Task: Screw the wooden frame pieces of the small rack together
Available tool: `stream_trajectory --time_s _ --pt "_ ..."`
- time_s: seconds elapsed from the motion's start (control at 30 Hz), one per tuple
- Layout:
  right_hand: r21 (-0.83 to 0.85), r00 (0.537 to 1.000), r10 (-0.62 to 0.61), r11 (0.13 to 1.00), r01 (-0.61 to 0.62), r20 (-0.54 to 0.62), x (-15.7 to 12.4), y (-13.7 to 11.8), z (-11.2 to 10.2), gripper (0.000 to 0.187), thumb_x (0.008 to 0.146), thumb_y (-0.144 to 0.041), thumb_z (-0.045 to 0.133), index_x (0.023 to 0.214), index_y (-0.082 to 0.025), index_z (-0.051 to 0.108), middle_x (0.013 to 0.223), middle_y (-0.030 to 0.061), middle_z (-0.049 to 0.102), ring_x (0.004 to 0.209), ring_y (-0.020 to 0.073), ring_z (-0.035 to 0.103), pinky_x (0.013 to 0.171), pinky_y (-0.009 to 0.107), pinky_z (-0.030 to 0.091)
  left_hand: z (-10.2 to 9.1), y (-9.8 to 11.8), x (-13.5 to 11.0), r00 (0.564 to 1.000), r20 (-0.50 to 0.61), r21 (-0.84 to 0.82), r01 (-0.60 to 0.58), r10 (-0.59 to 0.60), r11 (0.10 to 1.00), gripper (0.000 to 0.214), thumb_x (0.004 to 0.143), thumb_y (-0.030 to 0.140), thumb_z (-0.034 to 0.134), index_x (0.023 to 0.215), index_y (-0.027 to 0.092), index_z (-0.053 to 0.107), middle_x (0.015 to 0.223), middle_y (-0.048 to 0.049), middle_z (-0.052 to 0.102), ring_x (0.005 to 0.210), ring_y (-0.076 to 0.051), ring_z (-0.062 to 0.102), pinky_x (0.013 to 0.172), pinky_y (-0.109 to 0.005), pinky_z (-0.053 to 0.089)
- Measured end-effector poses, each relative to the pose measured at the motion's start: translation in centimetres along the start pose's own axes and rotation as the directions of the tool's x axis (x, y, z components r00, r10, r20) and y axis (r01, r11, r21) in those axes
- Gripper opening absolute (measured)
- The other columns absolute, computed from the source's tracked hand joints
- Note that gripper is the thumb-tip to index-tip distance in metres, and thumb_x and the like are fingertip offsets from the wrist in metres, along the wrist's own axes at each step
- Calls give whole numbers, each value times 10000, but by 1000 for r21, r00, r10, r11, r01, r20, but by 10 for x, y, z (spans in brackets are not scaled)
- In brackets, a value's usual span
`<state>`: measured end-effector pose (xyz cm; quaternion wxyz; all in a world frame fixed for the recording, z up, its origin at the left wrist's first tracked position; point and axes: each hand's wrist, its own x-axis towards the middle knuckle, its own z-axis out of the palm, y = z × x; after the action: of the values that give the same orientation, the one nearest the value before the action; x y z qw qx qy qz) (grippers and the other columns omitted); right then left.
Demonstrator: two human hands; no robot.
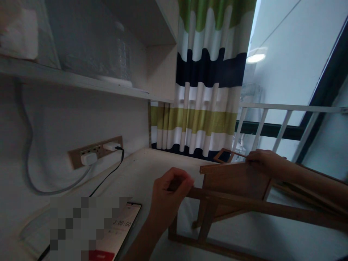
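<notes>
A brown wooden frame with long rails and short cross legs stands at the lower right. My left hand is closed, thumb and forefinger pinched at the left end of its upper rail. Behind that rail a wooden panel leans at a slant. My right hand reaches in from the right and grips the panel's top edge, its fingertips partly hidden. A thin wooden loop sticks up just left of my right hand. Whether panel and frame are joined, I cannot tell.
A phone showing a timer lies on the white desk, left of my left hand. A socket strip with plugs and cables is on the wall. Overhead is a shelf. Behind are a striped curtain and white railing.
</notes>
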<state>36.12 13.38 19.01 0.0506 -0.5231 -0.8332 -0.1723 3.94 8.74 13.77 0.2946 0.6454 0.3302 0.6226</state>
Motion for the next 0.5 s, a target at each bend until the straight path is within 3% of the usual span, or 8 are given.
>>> stream_trajectory --time_s 0.07,0.13,0.3,0.5 --pt "18 1000 -12 1000 13 -9 0 1 1 260 721 -79 392 770 -154 636 768 61 630 736 220 569 680 325 414 -2 -5 -1 999 30 -99 14 -11 995 125 684 269 655 715 172 582 605 41 613 561 -71 565 530 -121 437" --pt "37 999 -30 999 31 -19 1 -1 1 265 736 -94 382 773 -154 637 772 63 630 734 220 566 681 328 413 -4 -10 0 991 130 -213 58 -30 975 168 662 268 693 772 185 598 700 30 652 645 -84 603 590 -126 466" --pt "79 996 -80 994 82 -35 6 -10 -3 260 740 -98 391 794 -154 639 803 61 624 770 212 552 706 318 405 -11 -19 5 925 374 -388 89 69 918 357 641 257 737 979 235 626 1097 -15 615 1040 -154 552 936 -227 408" --pt "89 997 -77 993 79 -24 17 -14 -6 255 761 -78 423 816 -162 657 811 54 628 785 218 534 699 316 404 -11 -19 8 899 423 -403 77 111 912 293 674 159 705 953 234 656 1150 -25 587 1083 -154 525 925 -223 416"
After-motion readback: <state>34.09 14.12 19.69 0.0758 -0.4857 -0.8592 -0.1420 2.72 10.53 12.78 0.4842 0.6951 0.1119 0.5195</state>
